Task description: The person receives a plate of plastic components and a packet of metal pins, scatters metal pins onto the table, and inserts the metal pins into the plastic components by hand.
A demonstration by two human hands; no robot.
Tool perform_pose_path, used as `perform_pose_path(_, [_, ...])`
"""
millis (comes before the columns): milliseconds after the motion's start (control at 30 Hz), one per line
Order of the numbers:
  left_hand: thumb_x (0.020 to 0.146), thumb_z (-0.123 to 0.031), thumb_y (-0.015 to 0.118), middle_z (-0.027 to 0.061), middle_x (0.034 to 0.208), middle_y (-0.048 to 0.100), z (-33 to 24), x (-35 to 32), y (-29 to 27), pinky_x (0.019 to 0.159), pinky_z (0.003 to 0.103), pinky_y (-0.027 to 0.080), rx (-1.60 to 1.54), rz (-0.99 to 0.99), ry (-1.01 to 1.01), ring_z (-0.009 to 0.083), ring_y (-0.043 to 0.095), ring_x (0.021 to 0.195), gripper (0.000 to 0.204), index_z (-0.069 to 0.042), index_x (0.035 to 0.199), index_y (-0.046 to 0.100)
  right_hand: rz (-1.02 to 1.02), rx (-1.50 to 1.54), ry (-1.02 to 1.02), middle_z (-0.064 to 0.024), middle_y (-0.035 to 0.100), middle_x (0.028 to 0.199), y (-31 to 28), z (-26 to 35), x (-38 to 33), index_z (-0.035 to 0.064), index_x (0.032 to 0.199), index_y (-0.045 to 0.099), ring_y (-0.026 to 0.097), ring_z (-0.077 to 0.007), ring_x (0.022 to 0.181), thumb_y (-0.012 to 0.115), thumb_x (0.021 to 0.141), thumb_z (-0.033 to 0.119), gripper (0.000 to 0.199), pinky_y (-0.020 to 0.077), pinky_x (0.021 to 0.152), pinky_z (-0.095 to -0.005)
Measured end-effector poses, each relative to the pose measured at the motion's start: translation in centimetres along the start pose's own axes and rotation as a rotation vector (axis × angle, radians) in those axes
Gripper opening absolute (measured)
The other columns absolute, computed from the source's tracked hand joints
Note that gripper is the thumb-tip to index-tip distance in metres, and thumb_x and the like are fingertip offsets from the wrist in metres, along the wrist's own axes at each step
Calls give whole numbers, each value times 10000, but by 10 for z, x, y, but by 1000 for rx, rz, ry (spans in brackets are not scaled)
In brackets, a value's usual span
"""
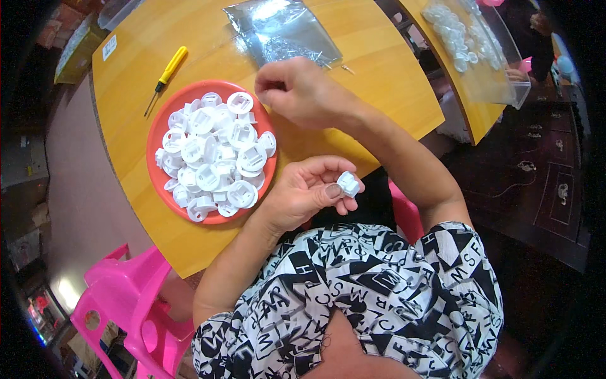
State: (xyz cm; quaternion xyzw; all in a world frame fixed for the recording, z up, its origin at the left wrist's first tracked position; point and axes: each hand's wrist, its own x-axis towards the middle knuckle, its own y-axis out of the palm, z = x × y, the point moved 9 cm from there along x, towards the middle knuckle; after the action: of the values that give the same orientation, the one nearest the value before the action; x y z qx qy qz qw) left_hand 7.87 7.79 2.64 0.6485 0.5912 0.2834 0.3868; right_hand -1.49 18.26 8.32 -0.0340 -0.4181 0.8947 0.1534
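My left hand (307, 192) holds a small white plastic part (348, 183) between thumb and fingertips, just off the table's near edge. My right hand (303, 91) hovers over the wooden table (208, 38) with fingers curled closed, next to the red plate (158, 129); whether it pinches something tiny I cannot tell. The red plate carries a heap of several round white plastic parts (214, 155). A clear plastic bag (281, 31) with small metal pieces lies just beyond my right hand.
A yellow-handled screwdriver (165, 72) lies left of the plate's far side. A second wooden table with a clear bag of white parts (461, 35) stands at the upper right. A pink plastic chair (120, 309) is at the lower left.
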Motion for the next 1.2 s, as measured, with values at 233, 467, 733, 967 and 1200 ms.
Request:
perform_pose_path(233, [899,-110,621,218,1094,613,-3,0,3,734,292,544,-83,18,21,221,655,858,387,40,1234,494,84,1100,330,-26,576,817,-16,-31,-47,5,940,601,480,-68,665,604,870,115,131,378,564,-196])
perform_pose_path(467, [902,-162,624,260,1116,593,-8,2,0,737,307,547,-101,18,73,248,655,859,426,40,1248,478,-5,1384,374,-26,559,814,-20,-35,-95,3,999,615,471,-70,659,603,876,107,161,363,569,-196])
perform_pose_path(733, [942,-215,568,279,1124,580,-9,6,-11,749,313,551,-156,-30,140,258,648,889,442,45,1277,444,-137,1218,436,8,589,756,-21,-48,-128,20,993,651,504,-52,629,606,887,138,166,410,553,-200])
perform_pose_path(967, [957,-213,538,284,1124,579,-12,4,-14,759,312,552,-171,-35,161,259,644,891,431,46,1288,442,-133,1123,340,-52,633,803,-39,-27,-134,-6,997,634,568,-89,668,576,900,116,166,441,575,-197])
perform_pose_path(1200, [966,-197,514,288,1132,573,-13,7,-11,760,326,563,-244,-5,164,276,643,893,425,50,1301,427,-267,879,274,-74,656,788,-46,-15,-139,-64,975,626,618,-94,695,577,857,-7,140,503,639,-227])
